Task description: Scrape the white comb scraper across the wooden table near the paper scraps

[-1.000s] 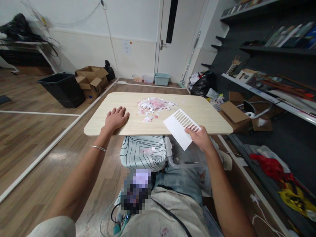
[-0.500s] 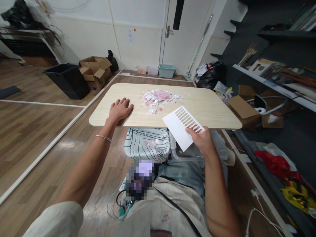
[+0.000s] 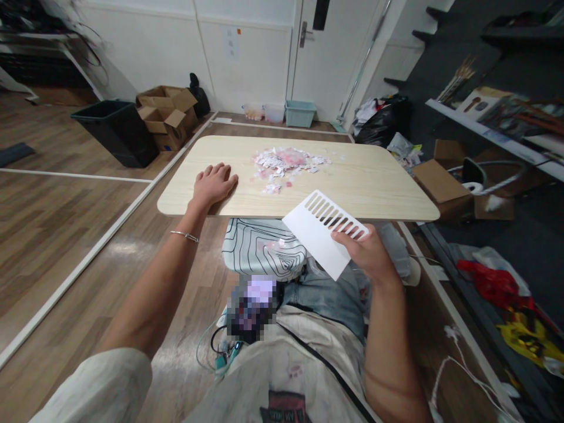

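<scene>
My left hand (image 3: 213, 185) lies flat on the light wooden tabletop (image 3: 374, 182), left of the middle, with its fingers spread and nothing in it. A white flat sheet with a row of long slots (image 3: 314, 232) is gripped by my right hand (image 3: 371, 254), thumb on top. The sheet tilts over the table's near edge, its slotted side toward the table. Small white and pink paper scraps (image 3: 286, 160) form a loose pile toward the table's far side, with a few stray pieces nearer to me.
Below the near edge is a pale cushion with black lines (image 3: 255, 247), a few scraps on it. A clear plastic box (image 3: 395, 249) is partly hidden behind my right hand. Beyond the table stand a black bin (image 3: 117, 132), cardboard boxes (image 3: 170, 114) and a teal tub (image 3: 300, 113).
My right hand has drawn the slotted sheet slightly toward me, away from the tabletop. The left hand stays on the table. The whole view has tipped down a little.
</scene>
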Demonstrator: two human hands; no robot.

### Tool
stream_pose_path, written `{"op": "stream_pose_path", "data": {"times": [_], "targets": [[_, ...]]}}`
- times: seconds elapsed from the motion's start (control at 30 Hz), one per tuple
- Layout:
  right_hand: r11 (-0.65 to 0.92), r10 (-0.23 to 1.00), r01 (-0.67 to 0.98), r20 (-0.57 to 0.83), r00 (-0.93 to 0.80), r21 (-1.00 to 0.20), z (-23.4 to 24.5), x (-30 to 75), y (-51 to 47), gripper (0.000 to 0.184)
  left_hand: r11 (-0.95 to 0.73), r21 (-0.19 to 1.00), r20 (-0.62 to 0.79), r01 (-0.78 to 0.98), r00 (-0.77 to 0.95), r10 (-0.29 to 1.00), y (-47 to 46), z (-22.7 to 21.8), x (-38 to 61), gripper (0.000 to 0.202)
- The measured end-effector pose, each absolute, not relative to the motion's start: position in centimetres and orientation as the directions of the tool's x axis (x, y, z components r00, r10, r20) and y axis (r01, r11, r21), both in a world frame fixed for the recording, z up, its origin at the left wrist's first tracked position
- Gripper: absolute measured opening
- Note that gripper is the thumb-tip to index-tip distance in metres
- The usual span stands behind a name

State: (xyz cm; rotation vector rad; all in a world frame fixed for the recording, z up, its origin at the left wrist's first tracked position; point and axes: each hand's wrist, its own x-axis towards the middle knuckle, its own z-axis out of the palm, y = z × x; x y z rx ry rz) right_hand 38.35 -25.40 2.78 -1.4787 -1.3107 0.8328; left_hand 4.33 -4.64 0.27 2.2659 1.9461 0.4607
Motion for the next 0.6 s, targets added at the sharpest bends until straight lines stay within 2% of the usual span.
{"op": "stream_pose_path", "data": {"times": [0.17,0.3,0.47,0.6], "targets": [[-0.043,0.978,0.223,0.005,0.21,-0.974,2.8,38.6,-26.0,0.017,-0.171,0.276,0.149,0.946,0.134,0.98,-4.6,0.3,4.3,0.064],[-0.052,0.919,0.067,-0.021,0.394,-0.996,2.5,39.1,-25.7,0.029,-0.177,0.272,0.149,0.946,0.14,0.979,-4.7,0.4,4.3,0.065],[0.043,0.81,0.074,0.078,0.582,-0.996,1.8,40.4,-24.3,0.04,-0.176,0.287,0.156,0.942,0.135,0.978,-4.8,0.4,4.3,0.065],[0.18,0.694,0.164,0.243,0.677,-0.97,1.0,42.5,-22.2,0.044,-0.17,0.286,0.15,0.943,0.131,0.98,-4.7,0.3,4.3,0.065]]}}
